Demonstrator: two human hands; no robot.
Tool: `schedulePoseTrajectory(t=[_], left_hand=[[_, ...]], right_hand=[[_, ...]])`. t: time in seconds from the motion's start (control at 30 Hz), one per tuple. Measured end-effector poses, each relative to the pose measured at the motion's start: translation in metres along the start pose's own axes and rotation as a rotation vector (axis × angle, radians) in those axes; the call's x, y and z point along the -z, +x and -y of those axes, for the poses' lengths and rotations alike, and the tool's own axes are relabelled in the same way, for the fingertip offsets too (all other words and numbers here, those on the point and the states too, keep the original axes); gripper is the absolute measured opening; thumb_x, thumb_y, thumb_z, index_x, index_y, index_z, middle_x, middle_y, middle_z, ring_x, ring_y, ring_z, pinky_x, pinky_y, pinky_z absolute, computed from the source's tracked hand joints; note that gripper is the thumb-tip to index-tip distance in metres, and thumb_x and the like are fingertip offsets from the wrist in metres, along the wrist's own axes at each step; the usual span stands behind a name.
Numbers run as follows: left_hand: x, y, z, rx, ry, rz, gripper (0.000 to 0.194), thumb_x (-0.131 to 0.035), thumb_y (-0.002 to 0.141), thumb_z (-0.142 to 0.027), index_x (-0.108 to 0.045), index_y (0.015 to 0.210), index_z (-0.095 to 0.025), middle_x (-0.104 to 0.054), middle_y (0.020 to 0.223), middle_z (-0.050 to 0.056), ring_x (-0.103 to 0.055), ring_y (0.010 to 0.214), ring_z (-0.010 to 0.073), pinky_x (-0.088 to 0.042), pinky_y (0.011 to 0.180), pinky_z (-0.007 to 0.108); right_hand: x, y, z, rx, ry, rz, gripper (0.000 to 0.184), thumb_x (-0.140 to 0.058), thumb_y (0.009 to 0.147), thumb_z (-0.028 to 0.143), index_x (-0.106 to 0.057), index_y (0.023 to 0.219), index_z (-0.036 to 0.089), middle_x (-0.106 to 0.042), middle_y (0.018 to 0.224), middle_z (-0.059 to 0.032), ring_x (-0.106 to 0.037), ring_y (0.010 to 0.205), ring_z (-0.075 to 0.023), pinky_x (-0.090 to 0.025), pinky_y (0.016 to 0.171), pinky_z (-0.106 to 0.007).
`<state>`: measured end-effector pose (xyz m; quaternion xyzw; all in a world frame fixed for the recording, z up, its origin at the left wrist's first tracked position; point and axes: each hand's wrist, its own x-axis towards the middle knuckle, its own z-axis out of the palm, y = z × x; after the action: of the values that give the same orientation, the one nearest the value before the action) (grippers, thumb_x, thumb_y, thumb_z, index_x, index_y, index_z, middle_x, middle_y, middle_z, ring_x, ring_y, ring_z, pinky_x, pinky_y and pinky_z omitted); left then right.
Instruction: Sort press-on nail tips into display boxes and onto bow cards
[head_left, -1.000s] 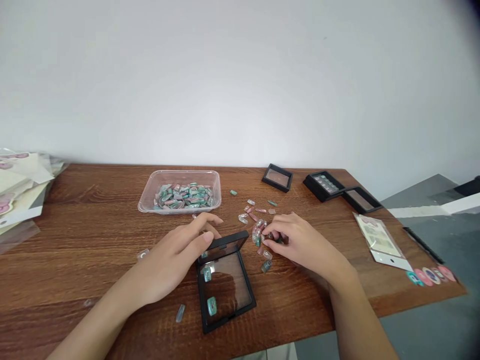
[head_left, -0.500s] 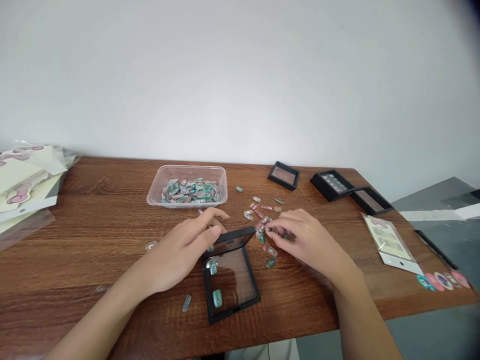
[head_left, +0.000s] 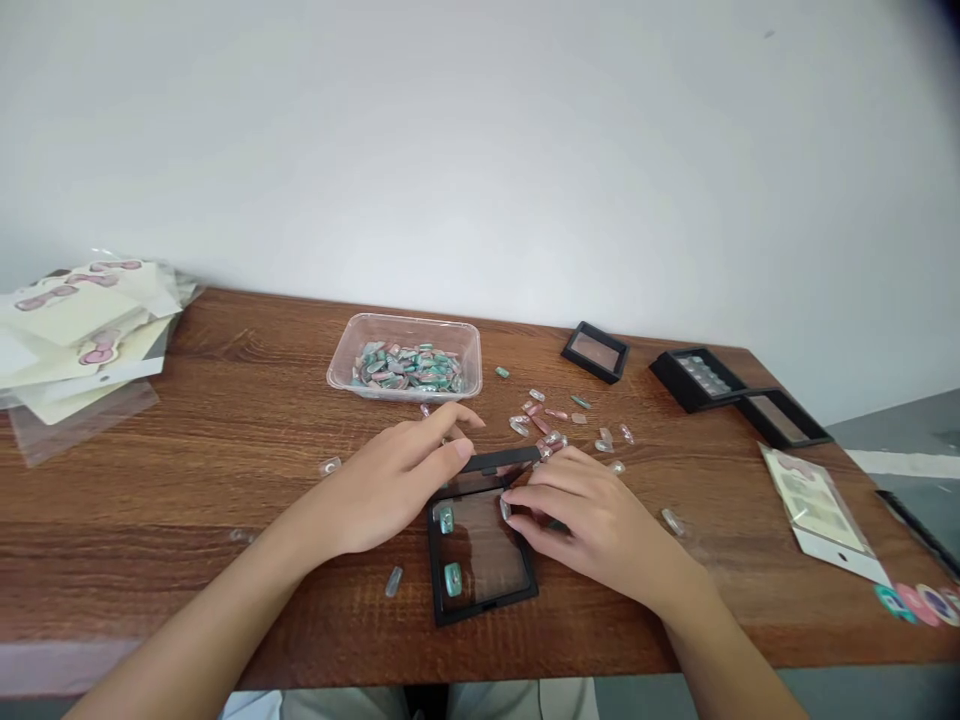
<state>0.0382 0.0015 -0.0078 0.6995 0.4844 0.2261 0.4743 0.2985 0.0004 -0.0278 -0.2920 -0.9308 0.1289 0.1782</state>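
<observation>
from where i stand, the head camera looks down over a wooden table (head_left: 165, 480) at two bare forearms reaching in from the near edge. the left hand (head_left: 390, 480) sits loosely open, fingers slightly spread and curved, over the raised lid of a black case (head_left: 484, 612). its thumb lies close to the lid's top edge, and nothing shows held in it. the right hand (head_left: 592, 530) comes in from the other side with its fingers bunched narrow. a pale nail (head_left: 505, 510) sits at the fingertips (head_left: 517, 497), just over the case's clear film, and looks pinched there, though the hand hides part of the grip.

the case lies open on the table between both hands, lid propped up at the far side. two teal nails (head_left: 446, 519) rest on its film, one above the other, well apart from the pale nail.

beyond the hands, a clear plastic tub (head_left: 405, 322) holds a heap of teal and pink nails (head_left: 409, 368). loose nails (head_left: 544, 420) lie scattered to its right, and a few single ones sit near the case. further back stand three more black cases (head_left: 595, 352), one with rows of nails inside (head_left: 697, 380). a stack of printed packets (head_left: 75, 320) lies at the left end, and a card in a clear sleeve (head_left: 814, 505) lies at the right, beside round stickers (head_left: 919, 605).
</observation>
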Motion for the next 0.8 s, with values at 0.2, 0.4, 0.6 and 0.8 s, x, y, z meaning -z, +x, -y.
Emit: schedulePoseTrajectory(t=[0.2, 0.4, 0.6, 0.8], left_hand=[[0.0000, 0.0000, -0.0004, -0.001, 0.008, -0.006, 0.040, -0.034, 0.104, -0.057, -0.054, 0.131, -0.037, -0.068, 0.120, 0.000, -0.059, 0.117, 0.0264, -0.039, 0.103, 0.042], [0.0001, -0.0002, -0.0006, -0.014, 0.010, -0.013, 0.042, -0.034, 0.104, -0.056, -0.054, 0.133, -0.034, -0.070, 0.116, 0.001, -0.061, 0.114, 0.0265, -0.040, 0.103, 0.042], [-0.0001, -0.0003, -0.0013, -0.007, 0.016, -0.009, 0.041, -0.034, 0.104, -0.057, -0.054, 0.132, -0.035, -0.069, 0.117, 0.000, -0.060, 0.115, 0.0266, -0.040, 0.103, 0.042], [0.0002, 0.0003, -0.0016, -0.019, 0.011, -0.011, 0.042, -0.033, 0.104, -0.056, -0.054, 0.132, -0.034, -0.069, 0.117, 0.001, -0.060, 0.115, 0.0265, -0.041, 0.103, 0.042]], right_hand=[[-0.0015, 0.0011, 0.0009, -0.011, -0.028, 0.060, 0.016, -0.057, 0.103, 0.024, -0.073, 0.103, 0.021, -0.071, 0.086, -0.0037, -0.062, 0.078, -0.0177, -0.045, 0.076, -0.034], [-0.0023, 0.0021, 0.0023, -0.017, -0.046, 0.075, 0.017, -0.056, 0.103, 0.024, -0.072, 0.103, 0.020, -0.071, 0.086, -0.0044, -0.064, 0.079, -0.0184, -0.046, 0.078, -0.035], [-0.0021, 0.0015, 0.0018, -0.016, -0.051, 0.064, 0.016, -0.057, 0.102, 0.024, -0.072, 0.102, 0.019, -0.071, 0.086, -0.0048, -0.065, 0.079, -0.0191, -0.047, 0.077, -0.036], [-0.0035, 0.0003, 0.0007, -0.020, -0.044, 0.065, 0.015, -0.058, 0.102, 0.025, -0.071, 0.107, 0.020, -0.072, 0.088, -0.0050, -0.065, 0.081, -0.0194, -0.048, 0.080, -0.037]])
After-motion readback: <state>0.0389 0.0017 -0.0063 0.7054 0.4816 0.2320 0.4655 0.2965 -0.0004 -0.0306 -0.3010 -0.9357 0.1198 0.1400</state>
